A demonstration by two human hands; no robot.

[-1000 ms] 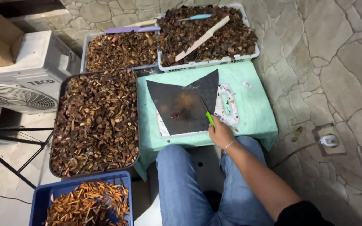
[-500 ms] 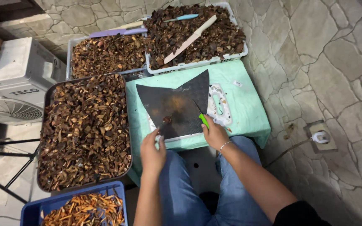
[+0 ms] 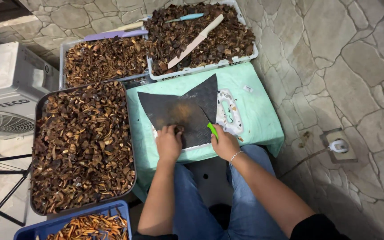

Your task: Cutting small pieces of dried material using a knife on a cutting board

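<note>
Left hand (image 3: 169, 143) pressing curled fingers (image 3: 173, 130) onto a small brown piece (image 3: 179, 130) at the near edge of the dark, star-shaped rubber mat (image 3: 181, 111) on the mint-green desk (image 3: 256, 120). Right hand (image 3: 226, 144) closed around a green-handled knife (image 3: 211, 129), blade angled over the mat. Left of the desk, a large metal tray of brown chopped pieces (image 3: 83, 146).

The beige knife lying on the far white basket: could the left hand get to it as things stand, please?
Probably yes. The beige knife lies loose on top of the chips, nothing covering it, and the left hand only presses a small piece on the dark mat. It would need a stretch across the mat.
</note>
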